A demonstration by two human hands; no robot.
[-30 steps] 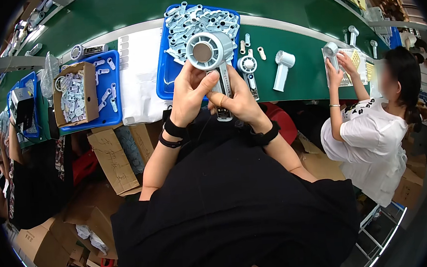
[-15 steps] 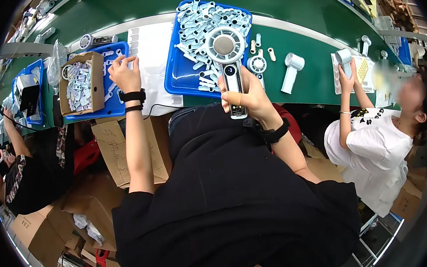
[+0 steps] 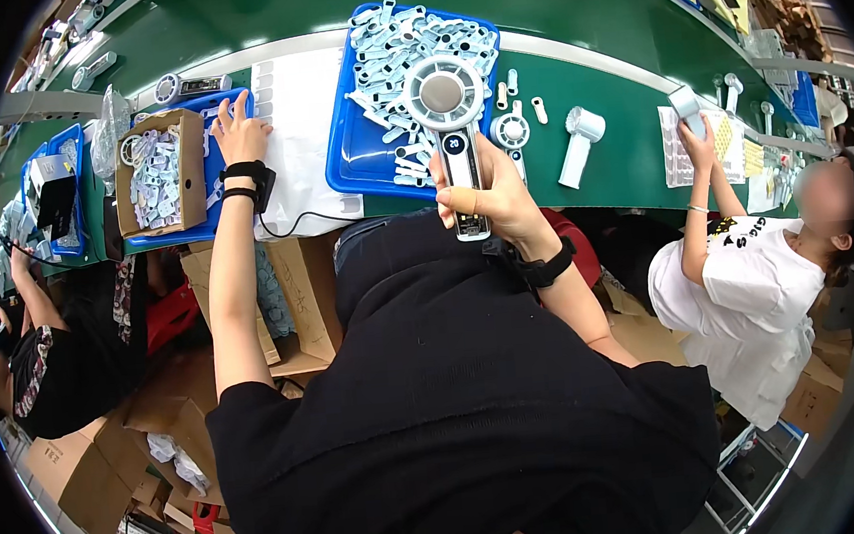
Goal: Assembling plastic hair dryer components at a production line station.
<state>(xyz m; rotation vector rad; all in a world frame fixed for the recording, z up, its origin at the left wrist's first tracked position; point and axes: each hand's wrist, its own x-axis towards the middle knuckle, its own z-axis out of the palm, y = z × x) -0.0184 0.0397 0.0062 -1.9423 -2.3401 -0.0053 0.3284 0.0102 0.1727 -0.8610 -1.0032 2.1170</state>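
My right hand (image 3: pixel 504 199) is wrapped round the handle of a handheld fan (image 3: pixel 462 169), held upright above the front edge of the table. The fan has a round, grey-white ringed head, and its dark handle front shows a small lit display and bare inner parts. A tape-like band circles my right thumb. At the right edge of a blue tray (image 3: pixel 230 214), my left hand (image 3: pixel 241 139) rests with fingers spread, close to pale handle pieces. Whether its fingertips touch anything, I cannot tell. In that tray stands a cardboard box (image 3: pixel 191 173) of small pale parts.
A larger blue tray (image 3: pixel 349 163) heaped with pale handle shells stands behind the held fan. To its right are another fan (image 3: pixel 511 132), loose shells and a white fan (image 3: pixel 581 144). A co-worker (image 3: pixel 748 262) sits at right; a black cable (image 3: pixel 308 216) crosses white sheets.
My left hand has moved left and away from me, from a pinched pose to spread fingers at the tray's edge. The held fan has shifted slightly left, and its display reads differently.
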